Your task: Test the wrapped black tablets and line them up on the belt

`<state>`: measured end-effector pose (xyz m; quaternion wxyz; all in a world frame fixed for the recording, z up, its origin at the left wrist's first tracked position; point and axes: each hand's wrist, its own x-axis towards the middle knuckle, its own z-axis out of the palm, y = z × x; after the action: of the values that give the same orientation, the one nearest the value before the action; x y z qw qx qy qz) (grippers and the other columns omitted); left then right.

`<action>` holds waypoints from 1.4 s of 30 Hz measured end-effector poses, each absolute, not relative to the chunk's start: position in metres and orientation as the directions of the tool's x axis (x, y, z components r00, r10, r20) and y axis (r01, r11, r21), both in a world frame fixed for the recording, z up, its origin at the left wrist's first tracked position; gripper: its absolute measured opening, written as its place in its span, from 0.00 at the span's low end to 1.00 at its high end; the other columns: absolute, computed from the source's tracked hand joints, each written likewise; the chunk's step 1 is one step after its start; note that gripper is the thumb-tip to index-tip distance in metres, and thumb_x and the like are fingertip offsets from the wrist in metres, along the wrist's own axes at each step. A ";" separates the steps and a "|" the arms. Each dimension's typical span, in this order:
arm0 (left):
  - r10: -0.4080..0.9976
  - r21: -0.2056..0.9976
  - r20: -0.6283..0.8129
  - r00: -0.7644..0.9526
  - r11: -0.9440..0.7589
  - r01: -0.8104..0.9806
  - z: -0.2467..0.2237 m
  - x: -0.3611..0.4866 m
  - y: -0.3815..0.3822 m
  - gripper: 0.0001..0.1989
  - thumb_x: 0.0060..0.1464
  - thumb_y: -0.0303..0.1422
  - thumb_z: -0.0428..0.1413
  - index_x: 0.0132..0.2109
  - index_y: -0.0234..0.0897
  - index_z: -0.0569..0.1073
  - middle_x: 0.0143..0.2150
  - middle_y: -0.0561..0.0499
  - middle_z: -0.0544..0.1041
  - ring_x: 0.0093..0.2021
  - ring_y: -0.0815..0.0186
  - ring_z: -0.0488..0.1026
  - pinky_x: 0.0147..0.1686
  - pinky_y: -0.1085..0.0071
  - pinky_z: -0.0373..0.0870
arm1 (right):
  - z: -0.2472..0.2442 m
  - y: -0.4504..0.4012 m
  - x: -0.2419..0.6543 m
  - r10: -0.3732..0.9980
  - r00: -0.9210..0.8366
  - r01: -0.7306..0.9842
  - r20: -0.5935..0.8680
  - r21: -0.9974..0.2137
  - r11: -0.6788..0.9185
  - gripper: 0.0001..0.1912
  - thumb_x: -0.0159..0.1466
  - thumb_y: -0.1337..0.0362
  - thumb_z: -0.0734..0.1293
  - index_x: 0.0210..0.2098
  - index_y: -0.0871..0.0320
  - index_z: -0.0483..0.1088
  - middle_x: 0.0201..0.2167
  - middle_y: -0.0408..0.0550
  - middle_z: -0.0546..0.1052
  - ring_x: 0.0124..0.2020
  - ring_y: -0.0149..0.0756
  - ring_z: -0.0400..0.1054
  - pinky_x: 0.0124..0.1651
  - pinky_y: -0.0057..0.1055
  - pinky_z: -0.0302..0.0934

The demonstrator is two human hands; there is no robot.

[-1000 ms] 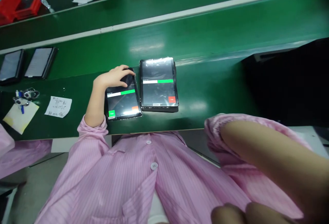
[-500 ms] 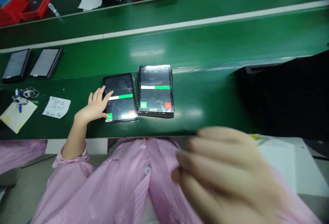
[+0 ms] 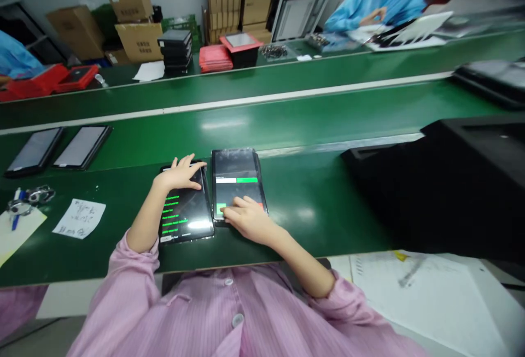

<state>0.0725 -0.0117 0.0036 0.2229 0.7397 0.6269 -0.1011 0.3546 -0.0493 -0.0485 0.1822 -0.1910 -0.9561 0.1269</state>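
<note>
Two tablets under two hands at a green bench

Long green workbench (image 3: 303, 236) fills most of the view. Large black box-like object (image 3: 435, 193) takes up its right end, blocking the surface behind; what it is cannot be told. Stacked cardboard boxes (image 3: 139, 42) stand beyond the far edge. Upper right, a co-worker in a blue sleeve (image 3: 356, 1) sits across the bench.

Mid-size things: a stack of black cases (image 3: 175, 53) and a pile of red cases (image 3: 216, 58) on the far ledge. Two grey-screened tablets (image 3: 82, 146) lie side by side at far left, well apart from the hands.

Front centre, left tablet (image 3: 192, 215) lies flat, green text lines showing. Right tablet (image 3: 237, 165) is just beside it, raised on something dark.

Left hand (image 3: 179, 174) has its fingers spread over the left tablet's upper half, hiding part of the screen, grasping nothing visible. Right hand (image 3: 250, 220) is loosely curled, index fingertip at the green button, nothing seen in its grasp; it covers much of the lower screen.

Smallest: handwritten note (image 3: 80, 218), shiny metal pieces (image 3: 41, 194), blue pen (image 3: 15, 217), left of the tablets.
</note>
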 end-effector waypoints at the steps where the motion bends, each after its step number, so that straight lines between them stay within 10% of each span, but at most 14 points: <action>1: 0.883 0.206 -0.430 0.191 -0.110 0.972 0.001 0.074 -0.007 0.39 0.55 0.44 0.61 0.70 0.44 0.57 0.76 0.32 0.43 0.75 0.44 0.36 0.67 0.37 0.31 | -0.046 -0.039 0.358 0.463 -0.825 0.334 0.324 -0.382 0.862 0.08 0.71 0.64 0.61 0.39 0.55 0.72 0.34 0.50 0.80 0.38 0.42 0.65 0.40 0.36 0.54; 9: 0.921 0.294 -0.328 0.213 -0.115 0.949 -0.011 0.077 -0.002 0.22 0.60 0.47 0.55 0.58 0.44 0.69 0.70 0.34 0.62 0.73 0.43 0.49 0.65 0.33 0.27 | -0.094 0.089 0.376 0.965 0.048 0.354 0.258 -0.908 0.225 0.13 0.62 0.52 0.63 0.37 0.55 0.69 0.39 0.53 0.78 0.38 0.45 0.70 0.46 0.42 0.64; 23: 0.939 0.336 -0.277 0.203 -0.103 0.936 -0.013 0.082 -0.001 0.25 0.64 0.53 0.45 0.54 0.42 0.72 0.64 0.35 0.70 0.71 0.44 0.54 0.67 0.38 0.31 | -0.130 0.102 0.386 0.990 -0.064 0.148 0.124 -0.980 0.132 0.21 0.54 0.52 0.71 0.43 0.58 0.77 0.42 0.54 0.81 0.41 0.45 0.75 0.49 0.44 0.69; 33: 0.936 0.360 -0.297 0.187 -0.072 0.930 -0.013 0.078 -0.007 0.32 0.64 0.55 0.43 0.66 0.41 0.64 0.73 0.34 0.54 0.75 0.43 0.42 0.65 0.34 0.21 | -0.132 0.103 0.381 0.992 -0.011 0.170 0.128 -0.977 0.128 0.15 0.53 0.56 0.70 0.37 0.57 0.77 0.36 0.53 0.82 0.36 0.44 0.76 0.43 0.41 0.72; 38: 0.925 0.652 -0.226 0.307 -0.091 0.753 -0.006 0.100 -0.020 0.45 0.61 0.59 0.42 0.75 0.38 0.42 0.76 0.43 0.30 0.76 0.55 0.27 0.71 0.52 0.26 | -0.130 0.103 0.377 0.989 -0.002 0.175 0.148 -0.974 0.146 0.13 0.53 0.58 0.69 0.36 0.58 0.77 0.36 0.53 0.82 0.34 0.42 0.76 0.43 0.41 0.72; 42: 0.923 0.864 -0.366 0.119 0.289 0.413 -0.020 0.125 -0.018 0.45 0.61 0.60 0.40 0.75 0.44 0.36 0.77 0.50 0.31 0.76 0.59 0.28 0.72 0.57 0.37 | -0.132 0.100 0.374 0.984 0.023 0.186 0.175 -0.968 0.167 0.12 0.54 0.60 0.68 0.36 0.58 0.76 0.37 0.54 0.81 0.35 0.43 0.75 0.44 0.43 0.72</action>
<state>0.1253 -0.0185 -0.0198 0.5150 0.5424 0.6159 0.2476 0.3739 0.1005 -0.1316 0.5027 -0.5087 -0.5753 0.3970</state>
